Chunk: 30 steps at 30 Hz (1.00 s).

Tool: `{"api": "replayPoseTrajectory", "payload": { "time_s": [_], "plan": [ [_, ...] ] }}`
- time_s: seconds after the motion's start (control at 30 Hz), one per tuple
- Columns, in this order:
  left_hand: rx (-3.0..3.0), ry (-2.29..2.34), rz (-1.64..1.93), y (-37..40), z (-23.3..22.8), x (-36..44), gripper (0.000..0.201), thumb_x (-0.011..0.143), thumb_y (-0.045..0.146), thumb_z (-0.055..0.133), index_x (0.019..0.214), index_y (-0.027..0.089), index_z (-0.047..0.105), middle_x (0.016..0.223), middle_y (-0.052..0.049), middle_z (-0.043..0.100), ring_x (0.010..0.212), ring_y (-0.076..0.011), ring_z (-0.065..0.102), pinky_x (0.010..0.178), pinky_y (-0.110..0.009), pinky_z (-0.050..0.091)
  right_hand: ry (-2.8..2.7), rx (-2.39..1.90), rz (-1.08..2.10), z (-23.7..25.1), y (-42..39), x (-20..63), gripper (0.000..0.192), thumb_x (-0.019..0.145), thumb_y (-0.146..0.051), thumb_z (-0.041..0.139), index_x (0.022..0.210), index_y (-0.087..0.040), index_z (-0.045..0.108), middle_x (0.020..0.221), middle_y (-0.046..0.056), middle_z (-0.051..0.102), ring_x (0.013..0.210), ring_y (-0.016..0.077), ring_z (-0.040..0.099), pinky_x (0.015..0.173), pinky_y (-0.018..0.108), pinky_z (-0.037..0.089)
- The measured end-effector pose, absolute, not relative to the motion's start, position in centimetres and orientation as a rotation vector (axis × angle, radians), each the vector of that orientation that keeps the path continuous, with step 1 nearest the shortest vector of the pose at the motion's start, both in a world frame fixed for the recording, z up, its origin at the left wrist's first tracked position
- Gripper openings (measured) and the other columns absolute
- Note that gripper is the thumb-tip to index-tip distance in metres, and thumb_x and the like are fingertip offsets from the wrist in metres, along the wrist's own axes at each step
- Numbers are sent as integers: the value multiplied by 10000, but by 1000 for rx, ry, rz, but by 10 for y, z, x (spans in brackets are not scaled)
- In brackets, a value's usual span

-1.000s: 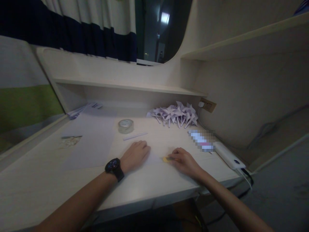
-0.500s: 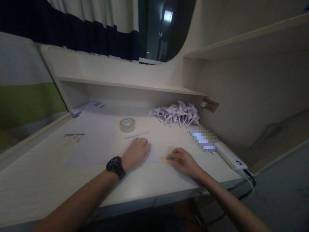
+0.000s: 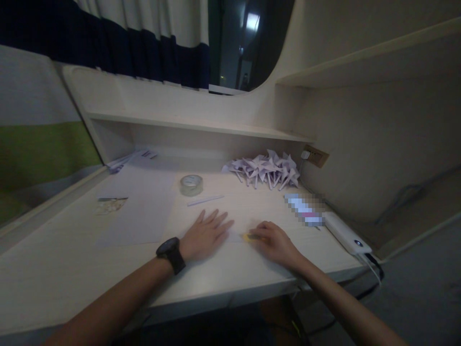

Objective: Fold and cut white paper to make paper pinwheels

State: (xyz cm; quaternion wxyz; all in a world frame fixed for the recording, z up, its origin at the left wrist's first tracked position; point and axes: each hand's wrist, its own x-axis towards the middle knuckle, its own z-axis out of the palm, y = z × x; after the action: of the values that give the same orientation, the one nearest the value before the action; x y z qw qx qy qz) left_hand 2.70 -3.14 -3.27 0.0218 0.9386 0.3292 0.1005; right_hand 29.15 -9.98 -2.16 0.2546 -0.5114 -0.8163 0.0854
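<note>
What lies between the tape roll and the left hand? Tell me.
A thin pale strip lies on the desk between the tape roll and the left hand, in the head view.

Both forearms run out of the bottom edge of the frame, so elbows and upper arms are cut off. The right hand [image 3: 274, 242] covers most of a small yellow thing [image 3: 248, 237] at centre; its shape and the grip on it cannot be made out. The left hand [image 3: 205, 233] hides the part of a pale sheet [image 3: 237, 218] beneath its palm. A pixelated patch [image 3: 302, 209] at centre right masks whatever lies there. The small card [image 3: 110, 205] at left is too dim to read.
</note>
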Motion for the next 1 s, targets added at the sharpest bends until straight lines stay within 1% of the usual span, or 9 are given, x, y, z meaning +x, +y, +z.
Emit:
{"api": "replayPoseTrajectory", "payload": {
  "time_s": [0.17, 0.4, 0.53, 0.7, 0.87, 1.0],
  "plan": [
    [2922, 995, 331, -31, -34, 27, 482, 1005, 446, 202, 1463, 335, 305, 1548, -51, 282, 1423, -291, 222, 1115, -575, 114, -2187, -1368, 187, -26, -102, 289, 219, 874, -263, 579, 1040, -236, 719, 912, 65, 620, 838, 195, 573, 737, 307, 454],
    [2914, 990, 313, -28, -36, 27, 483, 1002, 458, 198, 1458, 348, 311, 1551, -47, 276, 1426, -295, 212, 1113, -594, 92, -2228, -1379, 172, -28, -99, 293, 233, 881, -297, 579, 1053, -238, 724, 920, 68, 612, 838, 195, 569, 738, 311, 452],
    [2895, 975, 285, -27, -35, 25, 477, 1011, 420, 170, 1466, 350, 291, 1558, -41, 260, 1433, -277, 194, 1123, -583, 83, -2249, -1357, 150, -31, -96, 294, 229, 886, -313, 578, 1045, -248, 729, 890, 63, 602, 820, 187, 563, 727, 306, 450],
    [2892, 953, 270, -27, -34, 24, 480, 1013, 408, 167, 1477, 339, 268, 1562, -48, 244, 1436, -276, 185, 1125, -582, 72, -2278, -1301, 159, -29, -91, 293, 228, 889, -339, 581, 1024, -245, 739, 877, 66, 599, 810, 186, 562, 715, 309, 451],
    [2898, 967, 295, -29, -34, 24, 475, 1011, 417, 192, 1472, 342, 282, 1559, -43, 256, 1432, -273, 198, 1126, -578, 77, -2284, -1285, 174, -25, -88, 294, 244, 892, -352, 578, 1052, -251, 732, 876, 69, 599, 806, 188, 561, 706, 309, 451],
    [2899, 956, 301, -29, -34, 24, 475, 1011, 413, 192, 1472, 338, 284, 1556, -42, 263, 1431, -273, 201, 1127, -576, 77, -2281, -1286, 204, -22, -89, 294, 244, 889, -355, 581, 1035, -241, 739, 876, 70, 597, 802, 188, 564, 694, 304, 453]
  ]
}}
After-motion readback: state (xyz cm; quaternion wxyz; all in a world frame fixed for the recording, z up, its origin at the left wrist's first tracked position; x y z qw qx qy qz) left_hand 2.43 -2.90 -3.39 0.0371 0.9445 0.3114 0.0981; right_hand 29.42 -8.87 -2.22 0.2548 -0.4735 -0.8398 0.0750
